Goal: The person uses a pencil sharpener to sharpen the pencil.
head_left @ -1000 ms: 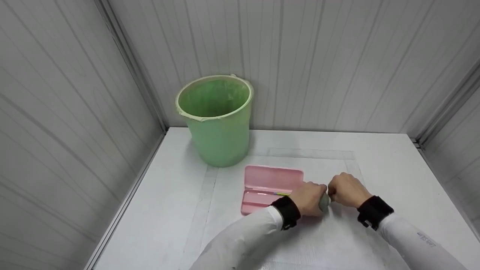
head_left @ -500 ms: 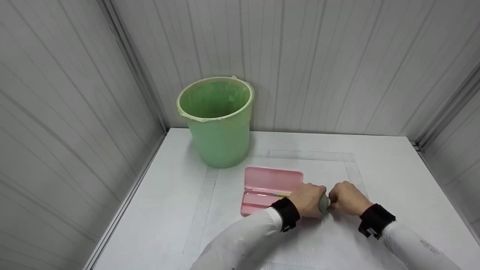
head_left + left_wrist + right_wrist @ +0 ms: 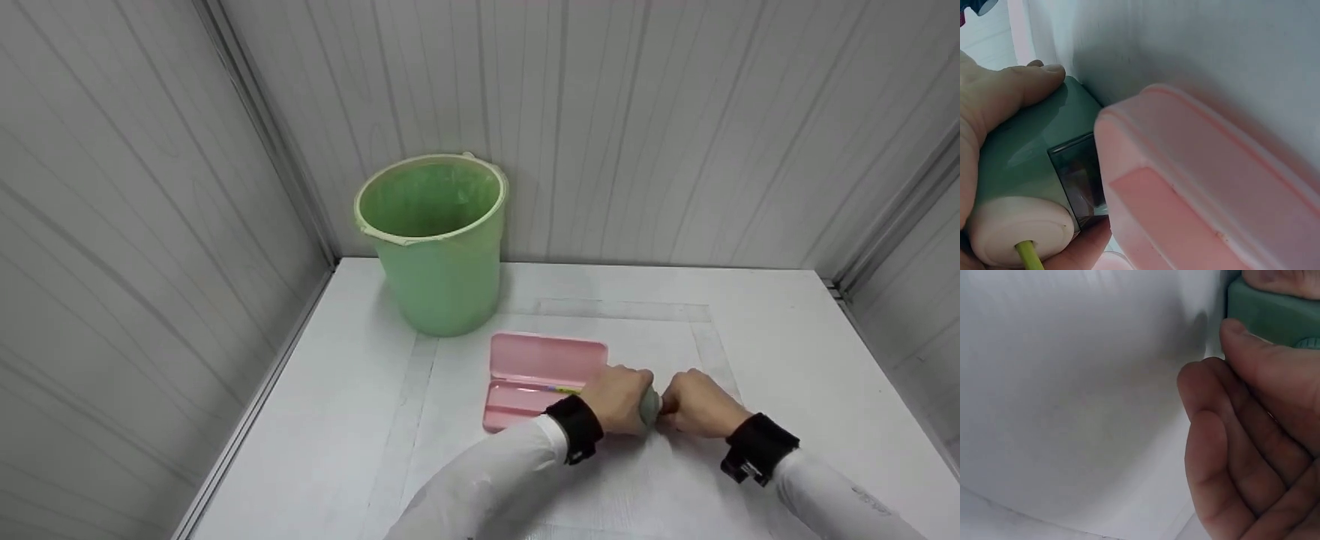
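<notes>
My left hand (image 3: pixel 616 399) grips a green pencil sharpener (image 3: pixel 1033 143) with a dark see-through shavings drawer (image 3: pixel 1081 177) in its side. From the hole in its cream end a yellow-green pencil (image 3: pixel 1028 256) sticks out; in the head view the pencil (image 3: pixel 564 389) shows left of that hand. My right hand (image 3: pixel 701 403) is at the sharpener's opposite end, its fingers curled and its thumb (image 3: pixel 1247 346) bent in, pinching at the crank side. The crank itself is mostly hidden by those fingers. An open pink pencil case (image 3: pixel 547 357) lies left of and partly behind the left hand.
A tall green bucket (image 3: pixel 446 289) stands at the back left of the white table (image 3: pixel 360 390). Pale panel walls (image 3: pixel 637 135) rise behind the table and on both sides. Strips of clear tape (image 3: pixel 615 308) mark the tabletop.
My right hand has swung downward and slightly right beside the sharpener's end. My left hand keeps the sharpener in nearly the same place; the case and bucket have not moved.
</notes>
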### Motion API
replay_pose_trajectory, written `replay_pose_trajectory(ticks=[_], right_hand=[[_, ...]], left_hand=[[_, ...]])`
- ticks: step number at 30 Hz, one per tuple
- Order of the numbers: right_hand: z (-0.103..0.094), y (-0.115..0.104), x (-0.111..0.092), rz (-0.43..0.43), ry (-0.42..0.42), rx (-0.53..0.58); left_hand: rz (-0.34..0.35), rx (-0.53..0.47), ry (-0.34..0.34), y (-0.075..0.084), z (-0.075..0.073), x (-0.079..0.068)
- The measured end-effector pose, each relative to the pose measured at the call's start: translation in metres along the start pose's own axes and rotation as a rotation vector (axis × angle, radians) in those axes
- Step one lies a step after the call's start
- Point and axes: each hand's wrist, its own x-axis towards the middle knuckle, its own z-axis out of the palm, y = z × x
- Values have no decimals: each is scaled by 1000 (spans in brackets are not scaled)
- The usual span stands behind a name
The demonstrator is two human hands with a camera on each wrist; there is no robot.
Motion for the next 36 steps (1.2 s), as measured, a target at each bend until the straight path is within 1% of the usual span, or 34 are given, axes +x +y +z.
replay_pose_trajectory(ticks=[6,12,18,27,31,36], right_hand=[[1,-9,-8,-46,-20,-31],[0,-15,-14,-71,-15,-50],[-3,-20,-17,-101,-23,-52],[-20,-32,-17,-139,-66,-102],[-29,-39,-16,-170,-54,-129],[-39,-44,-16,-171,-34,-160]], left_hand=[[3,-3,0,1,-2,-1],[6,-4,7,0,0,0],[0,-7,-7,0,2,1],[-8,-29,-11,2,-2,1],[-9,-19,-13,2,-3,1],[-10,-26,-21,4,-4,1]])
